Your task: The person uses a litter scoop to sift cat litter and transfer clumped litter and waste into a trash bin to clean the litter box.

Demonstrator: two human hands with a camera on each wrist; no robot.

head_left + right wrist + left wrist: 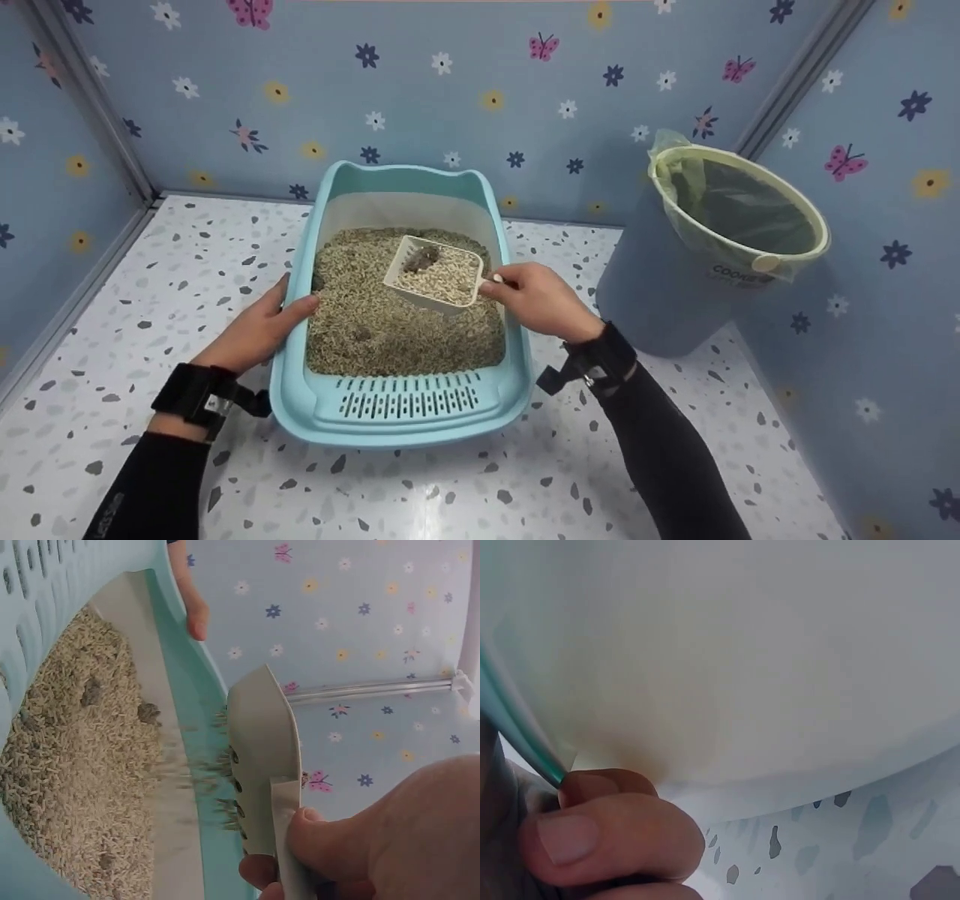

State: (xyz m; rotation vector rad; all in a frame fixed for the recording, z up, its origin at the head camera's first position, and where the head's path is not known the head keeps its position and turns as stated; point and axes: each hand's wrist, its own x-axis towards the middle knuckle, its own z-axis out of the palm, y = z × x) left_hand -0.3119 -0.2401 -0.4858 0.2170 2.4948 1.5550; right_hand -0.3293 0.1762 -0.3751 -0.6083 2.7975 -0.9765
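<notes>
"Blue walls (pixel 450 82) printed with flowers and butterflies enclosed a speckled white floor (pixel 112 300). What was recorded at the far left?"

"The left hand (pixel 259 326), its forearm angled forward and inward. It gripped the side of a blue litter tray (pixel 292 352), thumb over the rim, fingers curled beneath the edge."

"And the tray's alignment?"

"It stood on the floor, long axis running from the person toward the back wall, perforated end nearest the person. Pellet litter (pixel 375 322) covered its bottom."

"Where was the scoop (pixel 431 301)?"

"Above the litter, toward the tray's right side. Its long axis lay crosswise, handle to the right, front edge to the left and slightly toward the back wall. It carried pellets and a dark clump (pixel 422 259); blurred pellets showed in the air under its slotted base."

"The right hand (pixel 547 300)?"

"Well apart from the left, reaching in from the right, thumb and fingers clamped on the handle."

"Farthest right?"

"A tall bin (pixel 660 277) with a pale green liner (pixel 697 187)."
</notes>
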